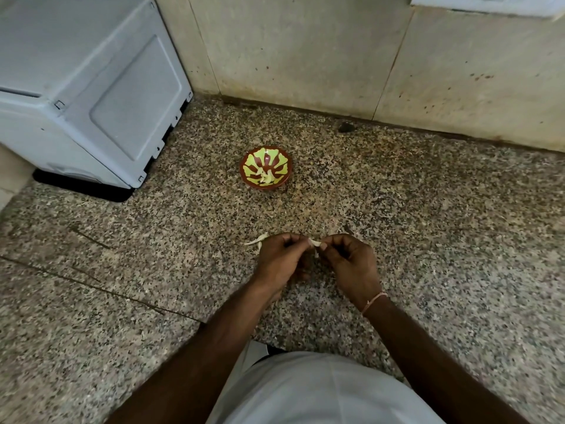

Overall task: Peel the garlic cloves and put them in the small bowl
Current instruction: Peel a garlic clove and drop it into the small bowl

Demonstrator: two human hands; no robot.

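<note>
I see left hand point(279, 260) and right hand point(348, 260) fingers pinching garlic clove point(315, 244) between them, above tabletop point(428, 224). Clove small, light, probably slippery; papery skin fragile, grab loose tip. Small bowl point(244, 175) well apart, holds peeled cloves.

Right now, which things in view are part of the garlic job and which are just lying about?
Part of the job:
garlic clove, pinched between left hand and right hand
small bowl, pale cloves already in it
peel scraps on the counter

Lying about:
grey appliance, back left
dark speck by the wall
</note>
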